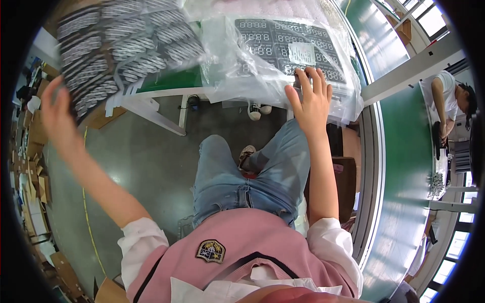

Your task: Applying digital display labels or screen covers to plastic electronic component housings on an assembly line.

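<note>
A black sheet of digit-display panels [134, 48], smeared by motion, hangs over the table's left part. My left hand [61, 118] is at the sheet's lower left edge. Motion smears its fingers, so whether they grip the edge is unclear. To the right, a clear plastic bag [222, 76] lies on the table with a similar black display sheet [260, 38] inside and a pale square label [302, 53] on it. Spread over the bag's near part, my right hand [312, 101] rests with fingers apart, holding nothing.
The green-topped table [174, 81] has a white frame. Pale bubble wrap [283, 7] lies at its far side. A white post [409, 70] and a long green bench [404, 151] stand right, with another person [444, 96] beyond. Cardboard boxes [43, 187] line the left.
</note>
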A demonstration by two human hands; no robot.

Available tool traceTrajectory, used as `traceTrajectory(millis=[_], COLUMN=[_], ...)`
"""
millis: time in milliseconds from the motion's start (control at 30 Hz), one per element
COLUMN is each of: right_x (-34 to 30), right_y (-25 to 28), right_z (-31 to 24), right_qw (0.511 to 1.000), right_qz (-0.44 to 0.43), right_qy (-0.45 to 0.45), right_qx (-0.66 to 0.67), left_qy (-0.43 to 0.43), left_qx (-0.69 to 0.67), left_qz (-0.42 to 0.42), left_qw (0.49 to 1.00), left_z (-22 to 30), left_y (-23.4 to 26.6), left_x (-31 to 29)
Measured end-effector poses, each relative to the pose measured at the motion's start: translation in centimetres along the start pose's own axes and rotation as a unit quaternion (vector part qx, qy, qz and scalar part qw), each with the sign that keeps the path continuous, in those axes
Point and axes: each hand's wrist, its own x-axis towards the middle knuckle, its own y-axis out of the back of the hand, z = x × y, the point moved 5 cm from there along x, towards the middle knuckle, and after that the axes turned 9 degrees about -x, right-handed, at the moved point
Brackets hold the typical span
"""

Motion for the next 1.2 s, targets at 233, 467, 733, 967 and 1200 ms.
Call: traceTrajectory(millis=[233, 467, 733, 967, 1200], right_x=[1.3, -0.9, 1.0, 5.4, 5.8], right_y=[3.7, 6.7, 6.6, 1.1, -1.2], right_z=[-3.8, -6.3, -5.1, -5.4, -5.9], right_qw=[0.988, 0.974, 0.975, 0.956, 0.953], right_qz=[-0.006, -0.015, 0.045, -0.038, -0.100], right_qy=[0.074, 0.136, 0.111, 0.118, 0.137], right_qx=[0.132, 0.183, 0.185, 0.264, 0.253], left_qy=[0.007, 0.182, 0.180, 0.291, 0.291], left_qx=[-0.025, -0.211, -0.123, -0.363, -0.271], left_qz=[0.181, -0.135, -0.255, -0.398, -0.388], left_qw=[0.983, 0.951, 0.942, 0.791, 0.831], left_z=[3.6, -6.5, -10.3, -7.1, -8.8], left_y=[-2.7, -22.4, -30.1, -28.5, -27.8], left_x=[-1.0, -5.5, -11.6, -12.5, -12.7])
